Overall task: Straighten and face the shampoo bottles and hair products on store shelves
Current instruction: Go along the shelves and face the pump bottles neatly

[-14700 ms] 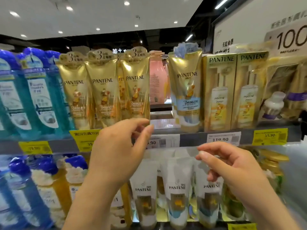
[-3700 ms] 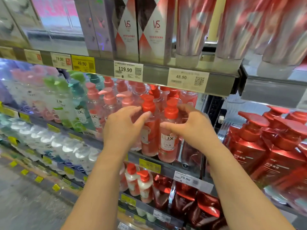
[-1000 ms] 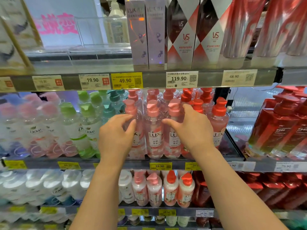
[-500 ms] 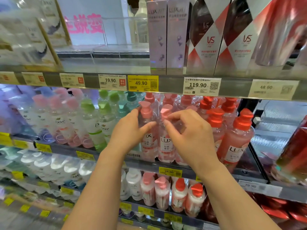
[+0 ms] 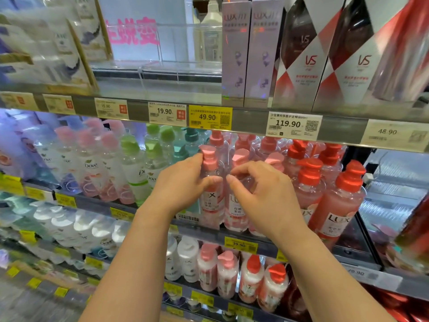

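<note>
Bottles of pale pink Lux shampoo stand upright at the front of the middle shelf [image 5: 348, 256], long axis vertical, labels facing out. The left hand [image 5: 183, 184] wraps the left pink-pump bottle [image 5: 212, 201], fingers on its pump, whose spout points left. The right hand [image 5: 262, 194] pinches the neck of the neighbouring bottle [image 5: 236, 212]. Half a second ago both hands sat on these same two bottles; since then the view has swung slightly left. Red-pump Lux bottles [image 5: 334, 205] stand just right.

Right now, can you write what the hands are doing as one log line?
left hand: holding pink-pump Lux bottle | right hand: gripping neighbouring Lux bottle | place: middle shelf
</note>
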